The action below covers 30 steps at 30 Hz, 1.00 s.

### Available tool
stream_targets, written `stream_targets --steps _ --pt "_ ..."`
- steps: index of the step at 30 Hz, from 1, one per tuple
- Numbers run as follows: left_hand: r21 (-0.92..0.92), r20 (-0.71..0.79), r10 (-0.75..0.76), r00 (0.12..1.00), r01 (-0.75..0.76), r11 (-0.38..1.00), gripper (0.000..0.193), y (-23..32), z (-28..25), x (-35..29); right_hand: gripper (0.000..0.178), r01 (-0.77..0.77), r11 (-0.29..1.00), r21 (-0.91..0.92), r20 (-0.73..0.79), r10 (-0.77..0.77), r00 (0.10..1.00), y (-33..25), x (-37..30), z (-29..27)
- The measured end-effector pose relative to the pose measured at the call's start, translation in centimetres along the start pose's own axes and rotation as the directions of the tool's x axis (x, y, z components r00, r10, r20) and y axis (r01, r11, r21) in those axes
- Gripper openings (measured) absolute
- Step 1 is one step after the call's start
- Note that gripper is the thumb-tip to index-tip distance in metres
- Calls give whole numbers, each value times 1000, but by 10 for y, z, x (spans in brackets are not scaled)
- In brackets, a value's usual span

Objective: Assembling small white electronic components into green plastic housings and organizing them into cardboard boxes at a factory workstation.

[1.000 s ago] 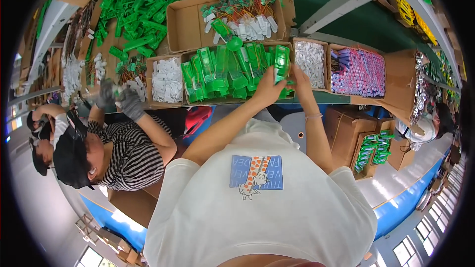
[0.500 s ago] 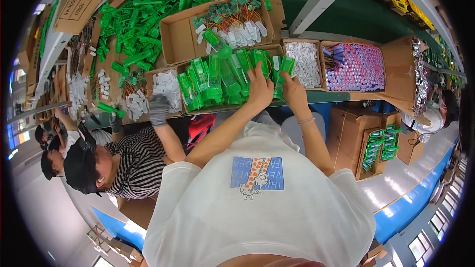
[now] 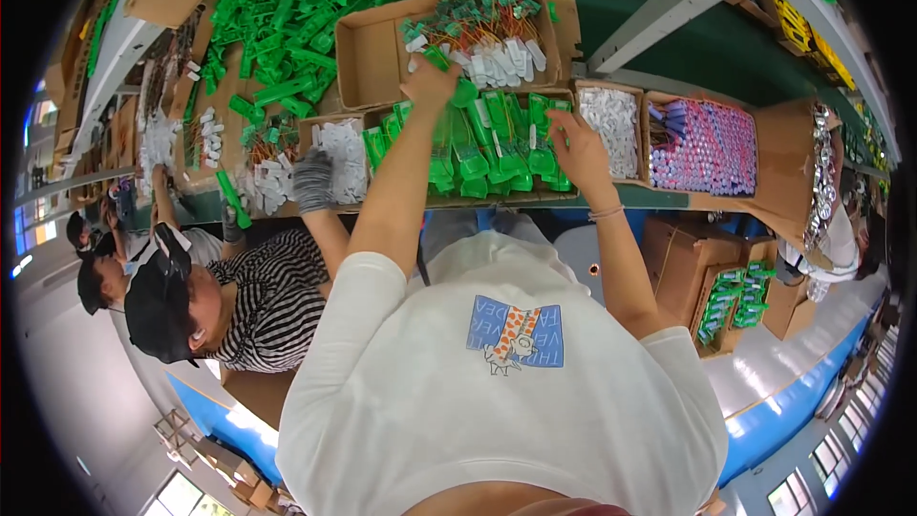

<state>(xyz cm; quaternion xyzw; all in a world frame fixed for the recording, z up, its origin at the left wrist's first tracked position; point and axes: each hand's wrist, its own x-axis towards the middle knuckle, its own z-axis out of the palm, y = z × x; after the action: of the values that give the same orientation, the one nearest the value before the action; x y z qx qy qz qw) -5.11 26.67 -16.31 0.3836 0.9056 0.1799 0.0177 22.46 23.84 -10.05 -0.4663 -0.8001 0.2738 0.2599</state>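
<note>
My left hand (image 3: 430, 82) reaches over the near rim of a cardboard carton (image 3: 368, 62) that holds small wired parts with white and green ends (image 3: 482, 38). Its fingers bend down into the carton and are hidden. My right hand (image 3: 576, 147) lies with fingers apart on the right end of a row of green plastic pieces (image 3: 482, 148) standing in a long low box. Both forearms stretch up from my white shirt.
To the left, a person in a striped shirt and black cap has a grey-gloved hand (image 3: 313, 178) on a box of white parts (image 3: 346, 158). More boxes hold white parts (image 3: 611, 119) and purple cylinders (image 3: 707, 148). Loose green pieces (image 3: 306, 14) are heaped behind. Cartons (image 3: 731, 296) stand under the bench.
My left hand has moved from the row of green pieces up to the carton of wired parts. My right hand has slid down and to the right along the green row.
</note>
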Motion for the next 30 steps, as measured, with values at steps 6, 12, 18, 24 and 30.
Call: stream_targets --steps 6,12,18,24,30 --pt "-685 143 164 976 -21 728 70 29 -50 -62 20 -132 973 191 -136 159 978 29 -32 5" --pt "-339 296 334 895 -229 913 61 50 -37 -137 14 -304 950 -70 -192 286 939 65 -37 28" --pt "-683 21 275 961 -187 706 14 -34 -109 -172 31 -274 954 -122 -21 273 962 100 -28 41" --pt "-354 932 -104 348 934 -51 8 -181 -17 -242 35 -257 876 -408 158 345 925 112 -38 50" --pt "-810 252 413 875 -43 585 15 -226 51 -249 44 90 761 -642 335 173 926 81 -22 21"
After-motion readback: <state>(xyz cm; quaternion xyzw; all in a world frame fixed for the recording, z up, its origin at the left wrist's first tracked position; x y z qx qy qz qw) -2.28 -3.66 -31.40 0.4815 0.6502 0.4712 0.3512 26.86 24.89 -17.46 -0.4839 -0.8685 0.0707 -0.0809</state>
